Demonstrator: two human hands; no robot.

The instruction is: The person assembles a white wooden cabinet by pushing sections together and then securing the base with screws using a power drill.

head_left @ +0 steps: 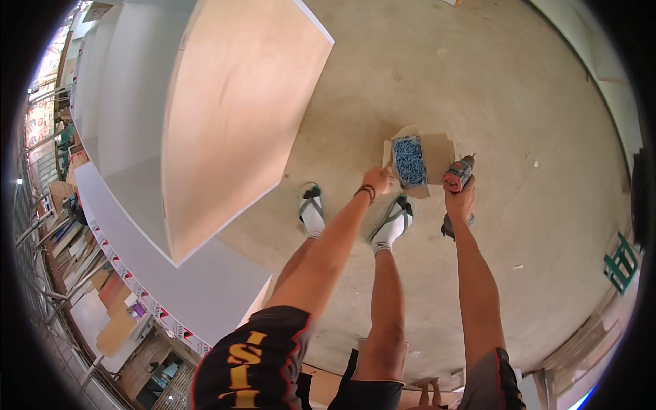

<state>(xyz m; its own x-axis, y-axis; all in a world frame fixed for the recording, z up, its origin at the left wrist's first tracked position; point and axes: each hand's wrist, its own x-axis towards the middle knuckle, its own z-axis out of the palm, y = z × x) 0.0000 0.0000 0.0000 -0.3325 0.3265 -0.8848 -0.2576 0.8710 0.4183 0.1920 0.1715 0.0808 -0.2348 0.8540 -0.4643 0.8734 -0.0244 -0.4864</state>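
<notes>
Fingers, head view: right hand (462, 198) wrapped around drill (458, 172), right of open screw box (419, 193); drill nose points forward-right, body axis diagonal. Left hand (379, 179) at box's near-left edge, fingers curled, can't tell if holding anything. Box on floor (492, 89), long axis roughly fore-aft.

Whether the left hand (380, 180) pinches anything is too small to tell. The right hand (461, 200) hides part of the drill (458, 176). The top edge cuts off the wooden panel (242, 109); the lower edge, 2 sleeves (249, 355).
</notes>
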